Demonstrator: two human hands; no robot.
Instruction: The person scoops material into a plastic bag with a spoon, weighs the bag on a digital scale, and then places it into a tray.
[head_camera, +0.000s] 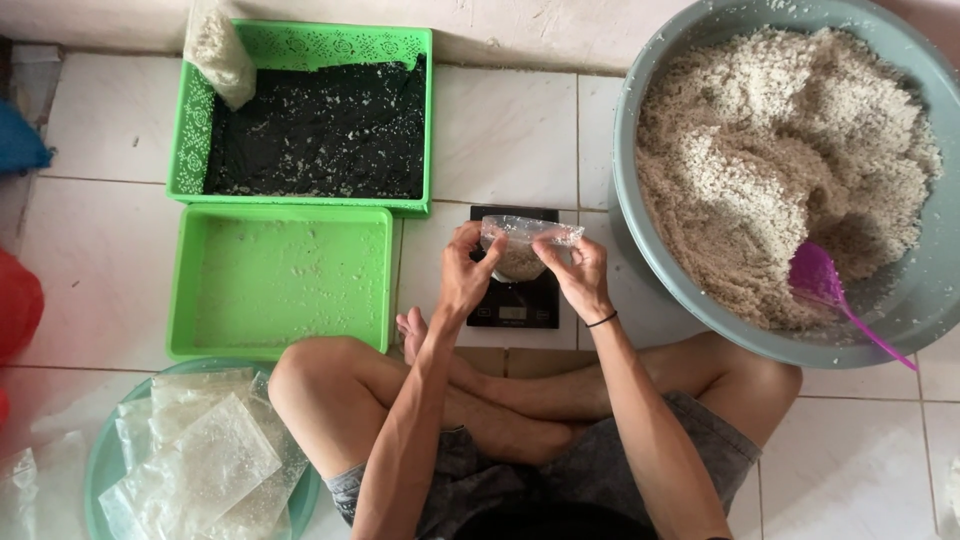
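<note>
Tiled floor (505, 130): both hands hold filled bag (520, 250)

The small clear plastic bag (523, 240) pinched between the left hand (467, 272) and right hand (578, 270) looked thin, crinkled and glossy. Under it, the flat black scale (512, 300) had a smooth, shiny top. The big grey plastic basin (640, 215) on the right was matt, its pale crumbly filling (760, 150) coarse and dry. The green plastic trays (280, 280) on the left looked smooth. The white floor tiles (500, 130) gleamed faintly.
</note>
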